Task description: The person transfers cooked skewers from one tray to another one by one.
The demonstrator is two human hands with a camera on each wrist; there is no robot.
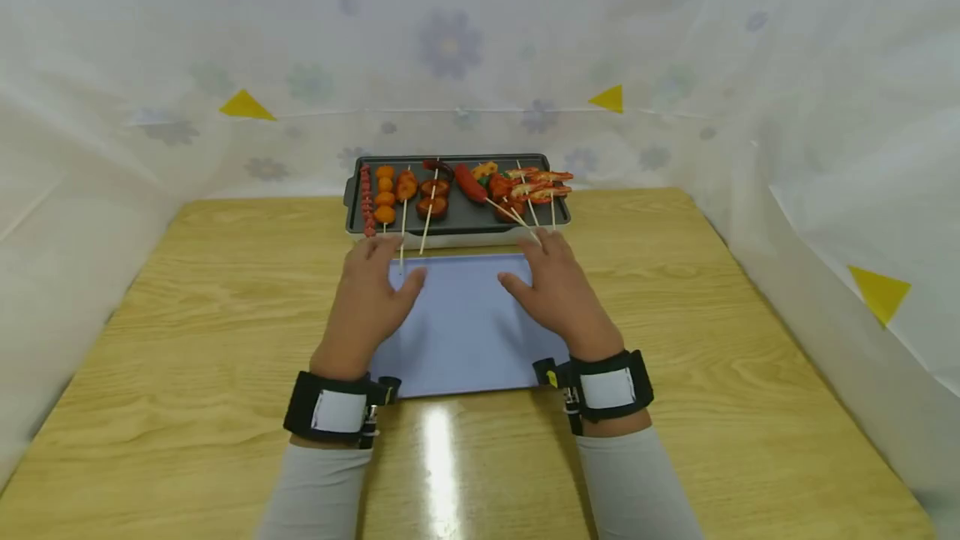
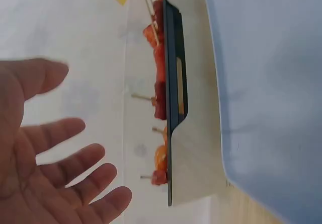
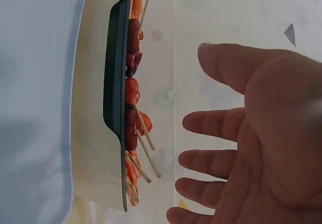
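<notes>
Both hands hover palms facing each other over a pale blue tray [image 1: 465, 323] on the table. The left hand [image 1: 371, 298] is above the tray's left side, fingers spread and holding nothing. Mirrored on the other side, the right hand [image 1: 558, 294] has its fingers extended, also with nothing in it. Beyond the fingertips stands a dark grill pan [image 1: 480, 219] on a white base, loaded with several food skewers. Among them are orange balls [image 1: 385, 197], mushroom-like rounds [image 1: 432, 207], a red sausage [image 1: 470, 184] and shrimp [image 1: 534, 188]. Some sticks jut over the pan's front edge toward the hands.
The wood-grain table [image 1: 225, 340] extends to both sides. A white flowered sheet [image 1: 450, 40] hangs behind and along the sides, with yellow triangles [image 1: 879, 293] stuck on it. Each wrist wears a black strap [image 1: 609, 386] with a small camera.
</notes>
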